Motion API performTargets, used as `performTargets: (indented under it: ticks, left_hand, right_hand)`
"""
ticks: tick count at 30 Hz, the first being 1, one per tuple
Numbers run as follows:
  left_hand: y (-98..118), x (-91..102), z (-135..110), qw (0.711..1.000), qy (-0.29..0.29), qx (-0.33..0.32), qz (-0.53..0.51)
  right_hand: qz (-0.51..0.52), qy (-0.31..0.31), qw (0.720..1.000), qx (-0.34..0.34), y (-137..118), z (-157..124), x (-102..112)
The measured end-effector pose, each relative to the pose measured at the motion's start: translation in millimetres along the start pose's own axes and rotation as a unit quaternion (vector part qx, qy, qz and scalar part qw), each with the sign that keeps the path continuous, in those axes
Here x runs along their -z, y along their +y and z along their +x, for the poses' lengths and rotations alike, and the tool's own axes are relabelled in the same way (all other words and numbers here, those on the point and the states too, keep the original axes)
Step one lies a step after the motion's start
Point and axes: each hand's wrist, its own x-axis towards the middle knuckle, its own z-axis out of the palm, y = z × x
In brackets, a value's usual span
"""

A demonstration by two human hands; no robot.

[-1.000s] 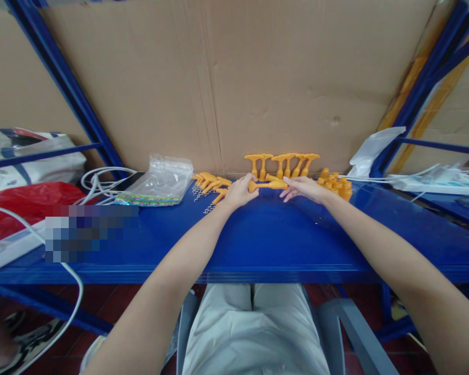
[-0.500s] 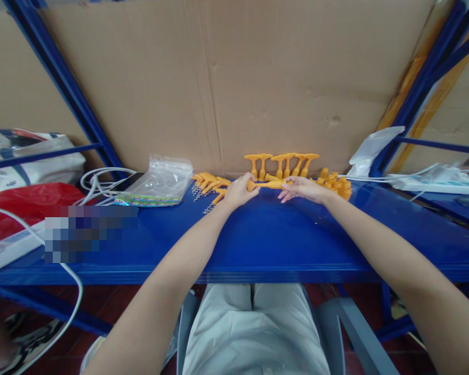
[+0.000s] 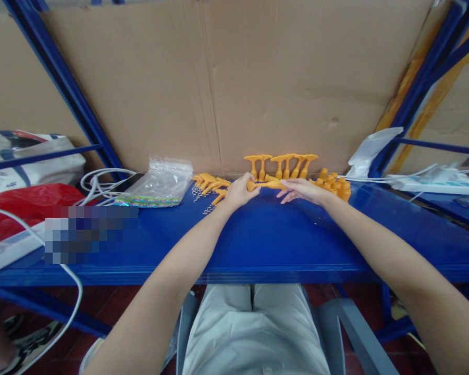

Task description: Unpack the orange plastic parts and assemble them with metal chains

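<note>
My left hand (image 3: 239, 192) is closed round the left end of a long orange plastic part (image 3: 266, 184), held level just above the blue shelf (image 3: 258, 234). My right hand (image 3: 301, 189) pinches the part's right end, its other fingers stretched out. Behind the hands several T-shaped orange pieces (image 3: 283, 164) stand upright against the cardboard. A heap of orange pieces (image 3: 211, 185) with small metal springs (image 3: 198, 194) lies left of my left hand. A pile of small orange caps (image 3: 334, 186) lies right of my right hand.
A clear plastic bag (image 3: 162, 182) lies on the shelf's left, beside white cables (image 3: 101, 183) and a red bag (image 3: 27, 205). A white power strip (image 3: 430, 184) and white bag (image 3: 369, 151) sit at right. Cardboard (image 3: 238, 78) walls the back, between blue frame posts.
Both hands stay on the orange part. My right hand has shifted slightly left along it; the rest is unmoved.
</note>
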Motion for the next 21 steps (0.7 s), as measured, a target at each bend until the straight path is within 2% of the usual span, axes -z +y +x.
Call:
performTargets:
  ticks: [7, 21]
  left_hand:
    - [-1.5, -0.9, 0.2, 1.000, 0.006, 0.003, 0.000]
    - [-2.7, 0.3, 0.1, 1.000, 0.012, 0.004, -0.008]
  right_hand:
    - [0.022, -0.014, 0.999, 0.024, -2.1, -2.7, 1.1]
    - [-0.022, 0.010, 0.999, 0.028, -1.5, 0.2, -0.5]
